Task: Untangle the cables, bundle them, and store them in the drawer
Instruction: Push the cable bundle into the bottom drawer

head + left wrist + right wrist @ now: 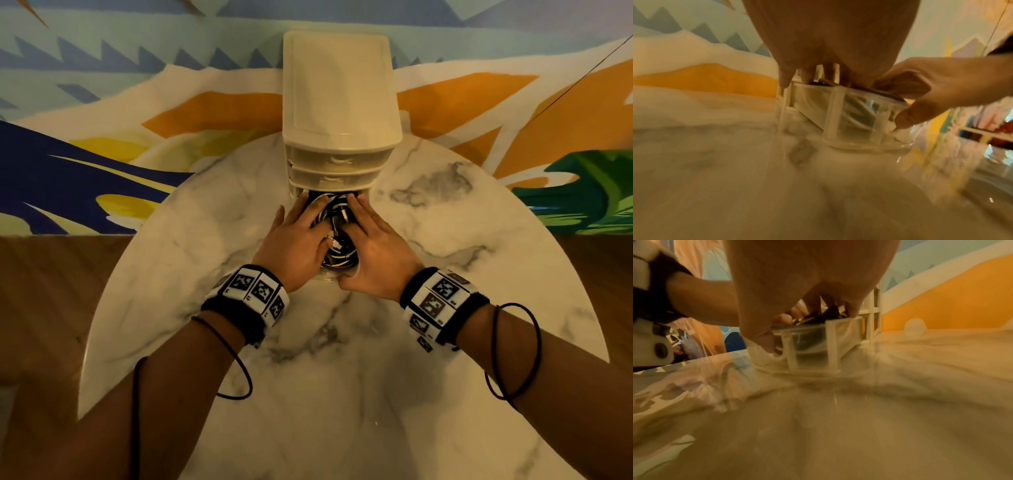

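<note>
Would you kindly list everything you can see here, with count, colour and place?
Drawer unit: one, cream, far side of the table, three drawers.
Bottom drawer: one, clear, pulled out toward the person.
Cables: several, black and white, coiled inside the bottom drawer.
Table: one, white marble, round.
Wall: blue, orange, yellow and green mural, behind the table.
Floor: brown wood, either side of the table.
Wristbands: two, black and white, one per wrist.
Left hand: flat on the cables, left side.
Right hand: flat on the cables, thumb at the drawer front.

Glossy marble-look table [445, 240]; translucent plastic drawer [855, 116] (smooth); wood-look floor [51, 274].
</note>
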Tool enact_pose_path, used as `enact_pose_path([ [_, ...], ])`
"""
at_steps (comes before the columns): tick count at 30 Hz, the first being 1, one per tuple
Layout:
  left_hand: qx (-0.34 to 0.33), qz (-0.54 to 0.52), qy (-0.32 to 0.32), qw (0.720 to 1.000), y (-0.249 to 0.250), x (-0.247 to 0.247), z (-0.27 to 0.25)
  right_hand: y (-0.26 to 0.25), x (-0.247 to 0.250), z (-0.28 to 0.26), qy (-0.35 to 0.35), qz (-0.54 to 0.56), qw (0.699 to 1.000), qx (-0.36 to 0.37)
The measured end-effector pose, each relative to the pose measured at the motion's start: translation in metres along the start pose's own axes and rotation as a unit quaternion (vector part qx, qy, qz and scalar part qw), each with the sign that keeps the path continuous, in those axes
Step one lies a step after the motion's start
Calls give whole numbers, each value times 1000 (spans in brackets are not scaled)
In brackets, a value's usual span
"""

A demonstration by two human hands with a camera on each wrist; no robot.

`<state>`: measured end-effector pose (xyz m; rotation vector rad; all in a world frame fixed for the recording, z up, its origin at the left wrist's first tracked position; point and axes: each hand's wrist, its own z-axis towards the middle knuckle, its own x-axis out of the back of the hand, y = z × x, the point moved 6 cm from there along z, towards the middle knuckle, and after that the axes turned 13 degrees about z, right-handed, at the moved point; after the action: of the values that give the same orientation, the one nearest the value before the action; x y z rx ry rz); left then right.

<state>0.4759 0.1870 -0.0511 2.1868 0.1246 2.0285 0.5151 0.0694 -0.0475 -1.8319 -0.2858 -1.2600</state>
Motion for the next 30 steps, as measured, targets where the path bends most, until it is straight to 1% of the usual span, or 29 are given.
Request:
enact_pose_path([
  [2,-13,6,-2,1000,2,0,3,-1,-1,2,-26,-22,999,-9],
  [4,-27,18,10,999,2,5,8,-2,-1,4,-43,-41,998,-15],
  [6,-25,19,13,999,1,7,12,-1,1,8,-52,-48,997,-15],
  [8,-7,19,-11,1000,0,3,9,-1,4,11,-58,-51,997,-15],
  [10,27,33,-29,999,1,-2,2,1,5,11,-63,-56,996,-18],
  [15,60,75,-5,995,11,-2,0,2,4,13,-65,-48,996,-26],
  [18,68,61,-3,996,11,-1,1,-2,1,6,-50,-44,997,-34],
  [20,65,51,5,997,12,0,3,-3,-1,-1,-45,-42,997,-42],
  [22,61,55,12,997,13,0,5,-5,0,-3,-38,-42,998,-36],
  [25,39,61,11,997,13,2,11,-3,3,1,-49,-50,997,-27],
  [28,-2,103,5,995,12,7,17,-2,7,5,-53,-66,996,-19],
  [30,-10,128,-6,992,11,8,18,-2,7,6,-52,-69,996,-18],
])
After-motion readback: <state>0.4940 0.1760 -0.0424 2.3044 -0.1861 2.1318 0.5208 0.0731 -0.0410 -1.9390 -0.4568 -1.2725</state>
